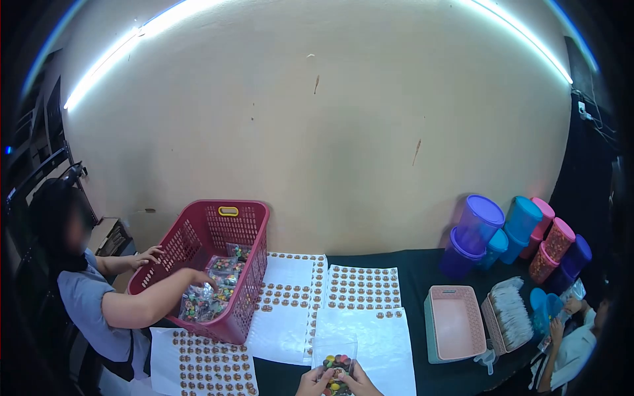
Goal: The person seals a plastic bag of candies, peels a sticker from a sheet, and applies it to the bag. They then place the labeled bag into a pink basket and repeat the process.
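A clear plastic bag of colourful candies [335,348] is held upright at the bottom middle of the head view. My left hand [313,383] grips its left side and my right hand [360,383] its right side, both thumbs on the front. Between the thumbs shows a small brown-and-white patch that looks like a sticker. Behind the bag lies a white sticker sheet [380,343], mostly bare, with a few round brown stickers at its top right. Another sticker sheet [363,286], filled with rows of such stickers, lies beyond it.
At left, a person [99,297] reaches into a maroon basket [254,290] of candy bags. More sticker sheets [214,363] lie around it. To the right stand a pink basket [456,323], a basket of clear bags [512,313] and coloured tubs [482,211]. Another person [574,356] works far right.
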Demonstrator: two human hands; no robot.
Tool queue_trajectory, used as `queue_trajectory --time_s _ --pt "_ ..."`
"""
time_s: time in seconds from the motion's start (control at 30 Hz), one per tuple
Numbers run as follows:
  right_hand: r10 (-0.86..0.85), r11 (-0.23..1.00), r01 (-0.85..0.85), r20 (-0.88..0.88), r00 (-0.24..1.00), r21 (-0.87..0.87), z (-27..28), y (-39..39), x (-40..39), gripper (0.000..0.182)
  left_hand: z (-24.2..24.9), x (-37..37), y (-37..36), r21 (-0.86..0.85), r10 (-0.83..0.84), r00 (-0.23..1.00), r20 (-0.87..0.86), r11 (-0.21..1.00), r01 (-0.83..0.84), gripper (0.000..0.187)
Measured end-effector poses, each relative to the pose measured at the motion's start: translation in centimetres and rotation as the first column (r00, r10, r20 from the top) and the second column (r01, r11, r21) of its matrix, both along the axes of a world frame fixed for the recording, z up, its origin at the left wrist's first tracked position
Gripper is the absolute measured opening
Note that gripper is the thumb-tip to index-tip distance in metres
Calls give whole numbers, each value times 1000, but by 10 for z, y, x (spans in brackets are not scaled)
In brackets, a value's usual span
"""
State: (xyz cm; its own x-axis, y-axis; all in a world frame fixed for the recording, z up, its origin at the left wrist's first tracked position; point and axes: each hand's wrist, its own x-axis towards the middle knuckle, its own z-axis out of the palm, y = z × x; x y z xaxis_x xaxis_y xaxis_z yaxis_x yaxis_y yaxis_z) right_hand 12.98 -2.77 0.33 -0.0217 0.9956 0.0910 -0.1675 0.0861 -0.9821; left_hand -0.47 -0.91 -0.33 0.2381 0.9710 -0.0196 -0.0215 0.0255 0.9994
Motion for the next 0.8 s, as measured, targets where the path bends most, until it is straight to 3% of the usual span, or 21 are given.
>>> queue_trajectory --time_s 0.13,0.33,0.4,0.43,0.53,0.6,0.67,0.7,0.77,0.8 --pt "-28 999 26 78 997 34 -9 6 -6 28 -3 -6 0 -21 31 993 113 999 -29 33" --pt "36 999 -38 -32 999 -37 5 9 -19 25 5 -19 3 -88 99 983 156 992 -86 32" --pt "-108 994 111 182 977 -6 2 12 -22 25 10 -21 4 137 148 982 -120 982 -131 30" --pt "-236 972 235 131 963 23 4 14 -29 26 13 -19 5 254 152 985 -87 959 -126 28" --pt "-387 922 386 127 913 34 13 13 -37 23 34 -16 2 312 181 972 -147 942 -128 26" --pt "-382 924 378 213 899 63 0 11 -38 22 36 -21 1 306 173 967 -186 946 -110 25" --pt "-365 931 364 80 928 31 -3 10 -39 21 35 -26 5 409 133 956 -262 913 -15 29" --pt "-348 937 346 55 936 48 -3 10 -38 23 34 -26 5 413 129 958 -257 910 -11 29" --pt "-357 934 357 35 933 17 0 8 -36 20 31 -24 2 220 53 974 -218 975 -4 27" --pt "-361 932 361 7 933 -22 3 6 -35 19 35 -22 1 219 47 976 -214 976 1 27"
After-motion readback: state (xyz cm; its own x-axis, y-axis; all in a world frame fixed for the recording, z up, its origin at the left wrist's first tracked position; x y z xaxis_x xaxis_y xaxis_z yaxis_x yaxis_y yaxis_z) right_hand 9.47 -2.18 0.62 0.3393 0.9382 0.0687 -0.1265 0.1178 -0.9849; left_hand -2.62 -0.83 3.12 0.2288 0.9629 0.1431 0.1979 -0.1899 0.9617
